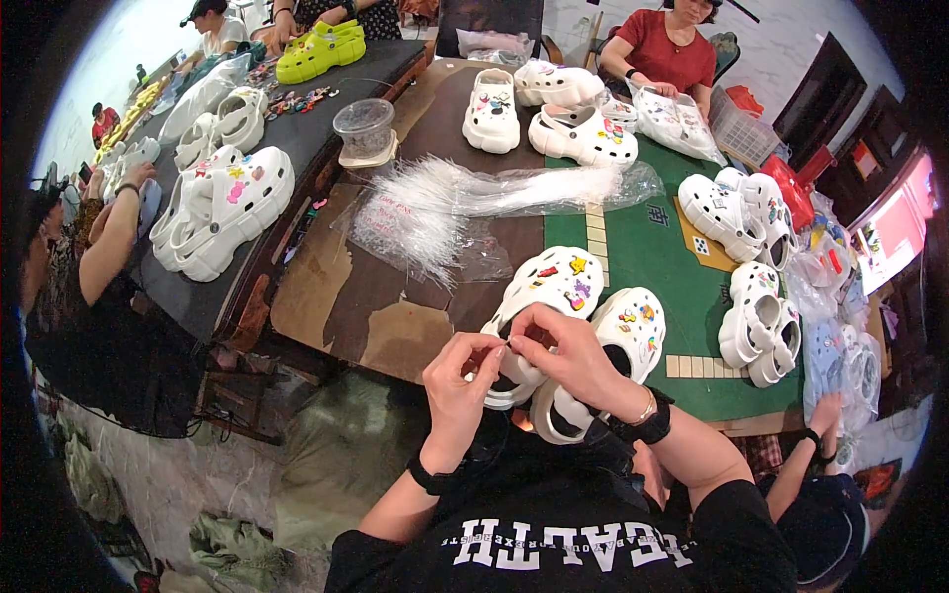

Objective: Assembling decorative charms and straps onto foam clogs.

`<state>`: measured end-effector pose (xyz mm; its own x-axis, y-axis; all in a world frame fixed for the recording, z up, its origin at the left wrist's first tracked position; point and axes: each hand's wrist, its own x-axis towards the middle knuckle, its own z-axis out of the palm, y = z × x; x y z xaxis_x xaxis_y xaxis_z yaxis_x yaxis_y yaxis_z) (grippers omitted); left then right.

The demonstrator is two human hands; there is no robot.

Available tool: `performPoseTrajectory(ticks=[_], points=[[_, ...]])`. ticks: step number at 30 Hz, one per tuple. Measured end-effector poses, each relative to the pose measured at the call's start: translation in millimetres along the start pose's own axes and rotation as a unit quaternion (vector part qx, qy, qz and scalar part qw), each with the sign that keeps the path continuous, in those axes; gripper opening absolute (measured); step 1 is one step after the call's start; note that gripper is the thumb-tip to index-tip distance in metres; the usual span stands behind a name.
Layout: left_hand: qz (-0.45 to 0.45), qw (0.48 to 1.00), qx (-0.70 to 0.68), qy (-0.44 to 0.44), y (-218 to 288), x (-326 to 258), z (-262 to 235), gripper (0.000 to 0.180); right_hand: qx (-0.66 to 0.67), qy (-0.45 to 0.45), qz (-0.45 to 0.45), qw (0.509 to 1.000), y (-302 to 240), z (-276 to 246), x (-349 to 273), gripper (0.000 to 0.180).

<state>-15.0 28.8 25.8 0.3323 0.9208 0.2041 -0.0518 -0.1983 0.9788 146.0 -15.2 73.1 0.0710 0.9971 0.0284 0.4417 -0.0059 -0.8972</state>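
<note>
My left hand and my right hand meet at their fingertips, both pinched around a tiny dark piece too small to name. Just beneath them sits a white clog with colourful charms on its toe, partly hidden by my fingers. Its mate, another white clog with charms, stands to the right, below my right wrist. Beyond the clogs lies a clear plastic bag, from which a thick bundle of thin, clear plastic strands fans out.
A round clear tub stands at the far left of the table. More decorated white clogs are at the back and along the right. A dark side table bears a lime-green pair. Co-workers' hands are nearby.
</note>
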Motion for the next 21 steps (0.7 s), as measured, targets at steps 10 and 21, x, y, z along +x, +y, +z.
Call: performPoseTrajectory(ticks=[10, 21], points=[[-0.029, 0.999, -0.033, 0.002, -2.9, -1.2, 0.6, 0.006, 0.041, -0.001, -0.014, 0.999, 2.1, 0.8, -0.5, 0.012], [-0.014, 0.999, -0.03, 0.009, -0.8, 5.5, 4.2, 0.008, -0.01, 0.013, -0.038, 0.999, -2.5, 0.5, 0.2, 0.014]])
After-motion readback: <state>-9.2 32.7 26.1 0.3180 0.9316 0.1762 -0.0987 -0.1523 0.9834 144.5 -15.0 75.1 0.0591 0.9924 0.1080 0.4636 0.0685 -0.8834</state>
